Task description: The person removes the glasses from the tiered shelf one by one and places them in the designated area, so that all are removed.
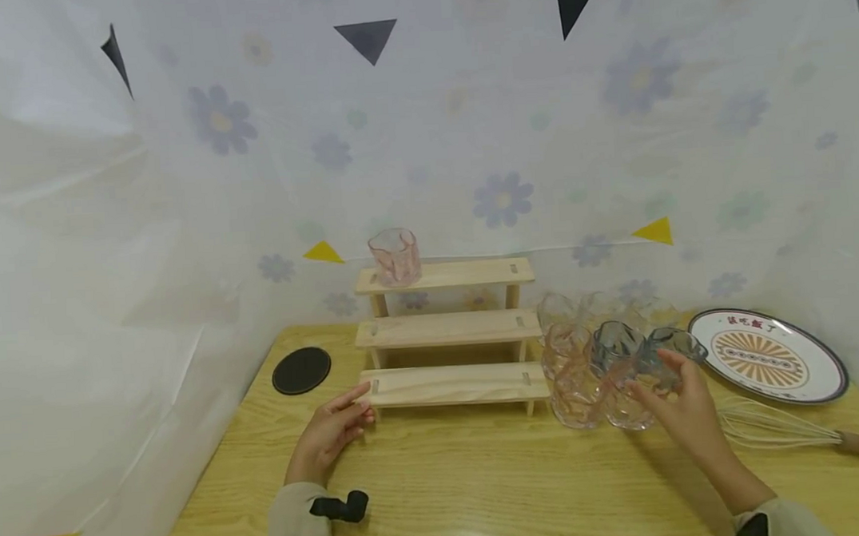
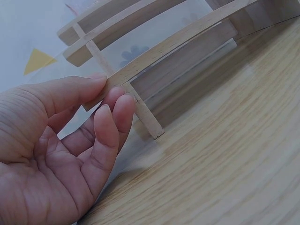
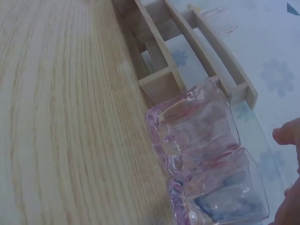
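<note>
A three-tier wooden rack [image 1: 450, 329] stands at the middle of the table. At the left end of its lowest board, my left hand [image 1: 329, 436] pinches the edge between thumb and fingers, as the left wrist view also shows. One pink glass [image 1: 396, 263] sits on the left of the top board. My right hand [image 1: 688, 409] hovers by the front of the glass cluster, thumb and index finger spread. Close to it are a pink glass [image 1: 628, 410] and a blue-grey glass [image 1: 671, 349]. In the right wrist view, a gap shows between the fingers and the pink glasses [image 3: 197, 126].
Several clear, pink and blue-grey glasses stand packed against the rack's right side, including an amber-pink glass [image 1: 568, 350]. A patterned plate [image 1: 822, 363] lies behind a whisk [image 1: 782, 428] at the right. A black round coaster [image 1: 301, 370] lies left of the rack.
</note>
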{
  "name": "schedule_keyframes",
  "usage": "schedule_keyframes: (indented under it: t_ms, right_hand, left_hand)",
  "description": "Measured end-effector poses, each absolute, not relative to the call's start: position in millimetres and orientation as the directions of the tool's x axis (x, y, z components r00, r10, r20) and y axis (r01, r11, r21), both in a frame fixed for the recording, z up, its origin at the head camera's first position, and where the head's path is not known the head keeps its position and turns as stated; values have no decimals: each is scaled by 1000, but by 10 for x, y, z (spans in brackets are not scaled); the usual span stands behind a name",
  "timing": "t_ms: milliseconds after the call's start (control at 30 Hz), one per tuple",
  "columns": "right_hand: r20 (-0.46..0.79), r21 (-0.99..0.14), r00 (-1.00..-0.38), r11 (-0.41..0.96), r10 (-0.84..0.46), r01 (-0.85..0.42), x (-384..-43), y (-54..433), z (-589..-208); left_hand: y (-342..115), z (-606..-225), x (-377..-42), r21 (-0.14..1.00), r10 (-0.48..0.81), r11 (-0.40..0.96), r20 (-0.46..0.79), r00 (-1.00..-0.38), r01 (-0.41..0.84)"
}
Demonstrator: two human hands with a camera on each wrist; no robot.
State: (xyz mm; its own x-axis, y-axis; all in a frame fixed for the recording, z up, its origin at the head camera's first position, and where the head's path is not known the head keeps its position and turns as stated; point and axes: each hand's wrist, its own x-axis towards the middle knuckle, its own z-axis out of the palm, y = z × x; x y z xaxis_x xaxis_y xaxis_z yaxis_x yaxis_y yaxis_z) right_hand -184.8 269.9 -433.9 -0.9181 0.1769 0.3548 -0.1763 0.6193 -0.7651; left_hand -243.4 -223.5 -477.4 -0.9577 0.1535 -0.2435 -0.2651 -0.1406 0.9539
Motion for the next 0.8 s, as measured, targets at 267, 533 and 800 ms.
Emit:
schedule_keyframes:
  t_ms: [267, 533, 800]
  right_hand:
    - [525, -727, -823, 617, 217, -301, -1914, 2488, -4169]
    - [518, -770, -845, 503, 133, -392, -2113, 2183, -3932]
    - [583, -759, -811, 390, 49, -522, -2435, 1762, -3678]
  left_hand:
    - [-2209, -4798, -2423, 953, 166, -138, -246, -955, -270]
    - [-2248, -4822, -2435, 951, 151, -120, -267, -952, -286]
    - [-2246, -4781, -2444, 952, 143, -127, -262, -954, -280]
